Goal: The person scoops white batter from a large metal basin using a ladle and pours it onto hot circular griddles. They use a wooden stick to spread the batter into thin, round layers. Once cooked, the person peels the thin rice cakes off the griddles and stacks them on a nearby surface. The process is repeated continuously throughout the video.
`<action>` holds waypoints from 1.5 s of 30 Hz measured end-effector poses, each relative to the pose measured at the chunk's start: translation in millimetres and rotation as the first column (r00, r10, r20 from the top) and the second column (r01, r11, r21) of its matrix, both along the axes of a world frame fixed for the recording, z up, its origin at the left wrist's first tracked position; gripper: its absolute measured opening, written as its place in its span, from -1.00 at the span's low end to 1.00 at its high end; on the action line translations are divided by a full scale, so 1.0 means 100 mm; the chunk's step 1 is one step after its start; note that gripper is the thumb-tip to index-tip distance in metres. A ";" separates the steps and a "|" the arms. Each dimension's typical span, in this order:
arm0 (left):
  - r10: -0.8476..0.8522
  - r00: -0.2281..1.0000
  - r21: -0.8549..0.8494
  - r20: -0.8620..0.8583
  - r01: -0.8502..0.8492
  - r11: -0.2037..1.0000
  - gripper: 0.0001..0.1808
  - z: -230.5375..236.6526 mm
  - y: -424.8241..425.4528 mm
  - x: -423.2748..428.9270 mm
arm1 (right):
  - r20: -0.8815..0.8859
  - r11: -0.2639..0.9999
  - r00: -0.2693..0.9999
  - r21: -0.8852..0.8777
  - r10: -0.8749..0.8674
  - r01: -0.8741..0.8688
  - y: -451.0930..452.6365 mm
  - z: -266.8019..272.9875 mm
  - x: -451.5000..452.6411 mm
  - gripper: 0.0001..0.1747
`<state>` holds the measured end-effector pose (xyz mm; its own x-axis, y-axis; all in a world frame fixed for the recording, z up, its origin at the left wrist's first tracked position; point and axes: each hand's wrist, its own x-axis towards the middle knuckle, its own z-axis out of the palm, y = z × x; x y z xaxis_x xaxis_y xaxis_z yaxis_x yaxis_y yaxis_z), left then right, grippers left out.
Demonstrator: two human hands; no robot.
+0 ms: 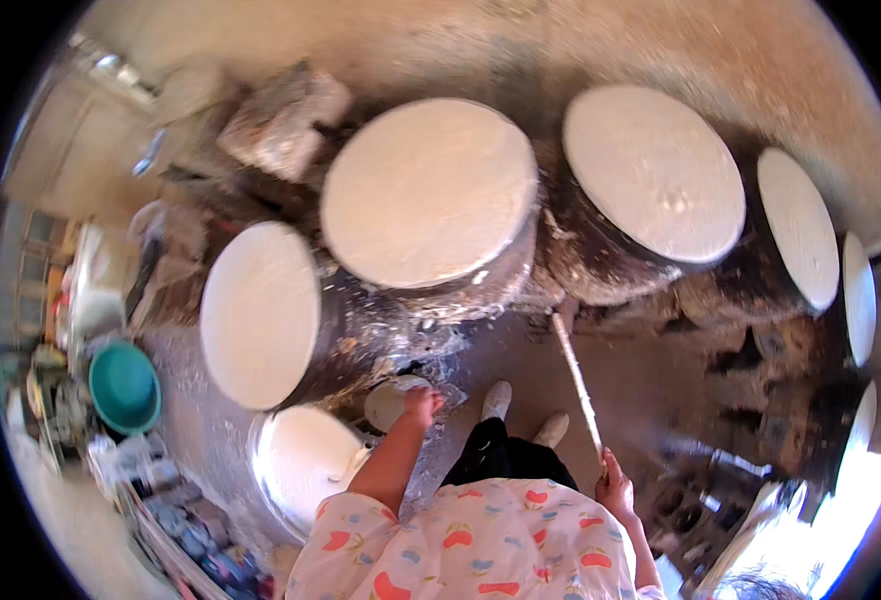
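Note:
My right hand (615,486) is closed on the lower end of a long pale stick (578,379), which points forward towards the gap between two large round vessels. My left hand (422,403) is held low over a small round pale vessel or lid (389,405); its fingers look curled, but whether they hold anything is unclear. Before me stands a large dark vessel filled to the rim with a whitish substance (431,193). Similar vessels flank it, one on the left (260,315) and another on the right (653,172).
A metal basin with whitish content (307,461) sits beside my left arm. Further left is a green plastic basin (125,388) near piled goods. More filled vessels (798,229) curve along the right. A block-like object (287,124) lies at the back left, near the wall.

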<state>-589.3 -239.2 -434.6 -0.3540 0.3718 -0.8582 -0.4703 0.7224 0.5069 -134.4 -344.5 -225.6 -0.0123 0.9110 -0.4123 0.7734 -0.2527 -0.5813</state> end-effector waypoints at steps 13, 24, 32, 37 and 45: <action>-0.111 0.985 0.241 0.130 0.077 0.968 -0.88 0.82 -0.42 0.31 | -0.241 0.955 0.968 0.298 0.069 0.006 1.27 1.06 -0.11 -0.27; -0.039 0.992 0.263 0.118 0.007 0.965 -0.84 1.12 -0.75 -0.07 | -0.579 0.890 0.778 -0.186 0.243 -0.416 1.86 1.62 -1.69 -0.23; 0.147 0.970 0.327 0.194 -0.206 0.922 -0.82 1.32 -1.06 -0.18 | -0.616 0.862 0.763 -0.263 0.196 -0.433 2.18 1.41 -2.29 -0.16; 0.230 0.959 0.346 0.167 -0.275 0.897 -0.81 1.53 -1.10 -0.06 | -0.643 0.855 0.742 -0.262 0.191 -0.447 2.43 1.32 -2.43 -0.14; 0.324 0.935 0.296 0.142 -0.352 0.888 -0.78 1.63 -1.33 0.26 | -0.671 0.800 0.712 -0.302 0.208 -0.518 2.47 1.22 -2.23 -0.12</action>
<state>-562.8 -372.4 -272.1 -0.4363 0.4956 -0.7510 -0.7096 0.3237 0.6259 -357.3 -97.3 -103.2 -0.6765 0.4944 -0.5458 0.4057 -0.3684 -0.8365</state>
